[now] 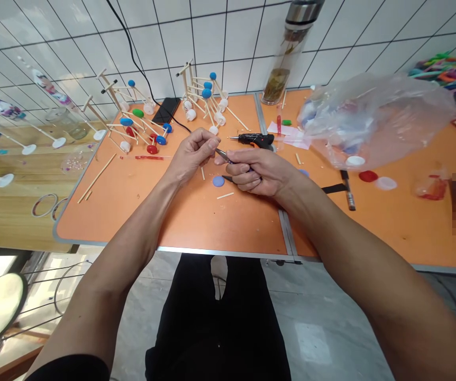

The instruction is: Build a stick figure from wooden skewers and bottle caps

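A: Starting from the left, what's on the bench (220,222)?

B: At about eleven o'clock stand the stick models (133,119), built from thin wooden sticks with blue, green and red caps. A black phone (166,110) lies just behind them, between the two clusters.

A: And the hands?

B: The left hand (190,157) is at about twelve o'clock, its fingers curled in and its fingertips (212,143) pinched right at the metal tip of a small tool (223,155). I can't tell whether they grip the tip or only touch it.

A: So where is the tool?

B: It's between the two hands, just above the bench. The right hand (257,173) is clenched around it, with the fingers wrapped over its black handles. The grip hides most of it, so I can't say exactly what kind of tool it is.

A: What's close by?

B: A blue cap (218,181) lies flat on the bench just under the tool. A black glue gun (255,140) rests beyond the right hand, near one o'clock.

A: Further right?

B: At about two o'clock, a clear plastic bag (374,119) slumps on the bench, with a red cap (368,176) just in front of it.
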Available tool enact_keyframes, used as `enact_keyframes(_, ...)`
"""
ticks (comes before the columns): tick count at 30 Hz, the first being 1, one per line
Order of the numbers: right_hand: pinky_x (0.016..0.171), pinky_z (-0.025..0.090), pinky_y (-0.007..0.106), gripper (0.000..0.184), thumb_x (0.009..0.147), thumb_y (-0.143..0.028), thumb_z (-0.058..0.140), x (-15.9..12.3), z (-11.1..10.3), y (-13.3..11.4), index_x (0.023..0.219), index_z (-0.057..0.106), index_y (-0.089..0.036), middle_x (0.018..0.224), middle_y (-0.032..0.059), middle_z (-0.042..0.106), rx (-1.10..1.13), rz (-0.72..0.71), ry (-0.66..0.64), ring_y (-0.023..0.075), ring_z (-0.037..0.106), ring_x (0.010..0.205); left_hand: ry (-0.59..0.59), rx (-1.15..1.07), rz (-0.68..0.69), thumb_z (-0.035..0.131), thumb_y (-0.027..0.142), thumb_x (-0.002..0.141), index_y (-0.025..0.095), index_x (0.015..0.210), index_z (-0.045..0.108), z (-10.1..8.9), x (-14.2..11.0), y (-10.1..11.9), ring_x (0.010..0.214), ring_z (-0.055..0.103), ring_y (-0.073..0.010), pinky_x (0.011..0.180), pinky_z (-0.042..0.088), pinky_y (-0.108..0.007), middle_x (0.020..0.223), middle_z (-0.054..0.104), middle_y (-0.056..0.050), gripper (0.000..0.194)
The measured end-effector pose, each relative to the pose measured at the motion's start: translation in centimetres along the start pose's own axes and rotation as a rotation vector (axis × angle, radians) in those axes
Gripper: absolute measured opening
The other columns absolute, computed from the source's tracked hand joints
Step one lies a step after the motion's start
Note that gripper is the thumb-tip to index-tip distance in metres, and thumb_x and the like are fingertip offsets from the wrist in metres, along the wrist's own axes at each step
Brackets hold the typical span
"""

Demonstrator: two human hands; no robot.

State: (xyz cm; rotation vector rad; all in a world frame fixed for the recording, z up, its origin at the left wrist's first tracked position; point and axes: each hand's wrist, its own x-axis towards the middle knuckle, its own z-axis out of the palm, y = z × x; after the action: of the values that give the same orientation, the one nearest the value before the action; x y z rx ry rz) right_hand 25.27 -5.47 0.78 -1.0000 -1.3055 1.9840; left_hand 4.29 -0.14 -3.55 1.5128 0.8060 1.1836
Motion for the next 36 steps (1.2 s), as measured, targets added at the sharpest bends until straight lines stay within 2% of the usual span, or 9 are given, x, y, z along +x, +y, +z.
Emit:
enact_keyframes(3, 0.048, 0.011, 0.026, 0.018, 0.107, -0.035, 0.056, 0.0, 0.1, 0.0, 0.107, 0.064, -0.02, 0.063, -0.0116, 0.027, -0.104, -0.026, 0.026, 0.0115, 0.007, 0.053, 0.001, -0.02, 0.026, 0.097, 0.076, 0.078, 0.023, 0.09, 0.07, 0.0, 0.0, 0.1, 0.057, 0.052, -0.0085, 0.053, 0.036, -0.024, 0.07, 0.061, 0.005, 0.06)
enact_keyframes(8, 0.067, 0.033, 0.032, 0.022, 0.111, -0.032, 0.054, 0.1, 2.0, 2.2, 0.106, 0.072, -0.019, 0.087, 0.0083, 0.068, -1.073, -0.35, 0.579, 0.0216, 0.056, 0.074, 0.059, 0.051, -0.125, 0.096, 0.065, 0.087, 0.023, 0.082, 0.063, 0.4, -0.1, 0.4, 0.05, 0.048, -0.0072, 0.047, 0.031, -0.023, 0.066, 0.062, 0.004, 0.054)
enact_keyframes(11, 0.075, 0.035, 0.036, 0.025, 0.112, -0.027, 0.05, 0.2, 2.6, 3.1, 0.117, 0.074, -0.018, 0.108, 0.017, 0.078, -1.406, -0.349, 0.675, 0.0292, 0.066, 0.091, 0.067, 0.048, -0.184, 0.094, 0.066, 0.089, 0.022, 0.079, 0.06, 0.7, -0.2, 0.6, 0.048, 0.046, -0.0066, 0.045, 0.028, -0.023, 0.063, 0.06, 0.005, 0.056)
enact_keyframes(14, 0.072, 0.033, 0.035, 0.022, 0.112, -0.03, 0.054, 0.2, 2.3, 2.8, 0.103, 0.071, -0.02, 0.093, 0.0121, 0.074, -1.255, -0.354, 0.636, 0.0259, 0.062, 0.084, 0.044, 0.039, -0.181, 0.094, 0.067, 0.089, 0.022, 0.081, 0.06, 0.8, -0.3, 0.7, 0.048, 0.046, -0.0063, 0.046, 0.029, -0.022, 0.065, 0.061, 0.005, 0.057)
enact_keyframes(17, 0.059, 0.027, 0.03, 0.024, 0.108, -0.035, 0.063, 0.2, 1.4, 2.0, 0.088, 0.065, -0.022, 0.069, -0.0007, 0.049, -0.702, -0.325, 0.442, 0.0158, 0.042, 0.062, 0.019, 0.029, -0.141, 0.094, 0.068, 0.088, 0.022, 0.084, 0.062, 0.8, -0.4, 0.6, 0.05, 0.048, -0.0063, 0.048, 0.033, -0.022, 0.067, 0.063, 0.005, 0.056)
enact_keyframes(20, 0.046, 0.014, 0.024, 0.016, 0.105, -0.036, 0.067, 0.2, 0.2, 1.1, 0.101, 0.066, -0.02, 0.062, -0.0106, 0.03, -0.12, -0.11, 0.145, 0.0095, 0.015, 0.05, 0.001, -0.015, -0.073, 0.095, 0.069, 0.086, 0.022, 0.088, 0.066, 0.6, -0.3, 0.3, 0.055, 0.053, -0.0073, 0.053, 0.039, -0.022, 0.07, 0.063, 0.005, 0.055)
enact_keyframes(23, 0.04, 0.012, 0.019, 0.012, 0.108, -0.031, 0.064, 0.1, -0.5, 0.2, 0.105, 0.063, -0.02, 0.061, -0.0124, 0.029, 0.136, 0.06, -0.055, 0.007, 0.009, 0.047, 0.003, -0.041, -0.023, 0.095, 0.067, 0.087, 0.023, 0.093, 0.07, 0.6, -0.3, 0.2, 0.062, 0.06, -0.0094, 0.058, 0.044, -0.024, 0.074, 0.064, 0.004, 0.051)
enact_keyframes(31, 0.041, 0.009, 0.019, 0.019, 0.114, -0.032, 0.056, -0.5, -0.1, -0.6, 0.098, 0.058, -0.021, 0.063, -0.0128, 0.026, 0.197, 0.063, -0.115, 0.007, 0.003, 0.048, 0.018, -0.077, 0.023, 0.097, 0.062, 0.088, 0.026, 0.098, 0.072, 0.9, -0.4, 0.9, 0.07, 0.069, -0.0133, 0.066, 0.053, -0.026, 0.076, 0.067, 0.003, 0.045)
enact_keyframes(36, 0.05, 0.018, 0.026, 0.027, 0.109, -0.043, 0.066, -0.3, 0.5, 0.6, 0.092, 0.063, -0.022, 0.064, -0.0076, 0.037, -0.245, -0.231, 0.179, 0.0108, 0.022, 0.054, 0.041, -0.041, -0.007, 0.099, 0.064, 0.083, 0.024, 0.095, 0.071, 0.9, -0.2, 0.7, 0.064, 0.067, -0.0115, 0.06, 0.05, -0.024, 0.074, 0.069, 0.004, 0.051)
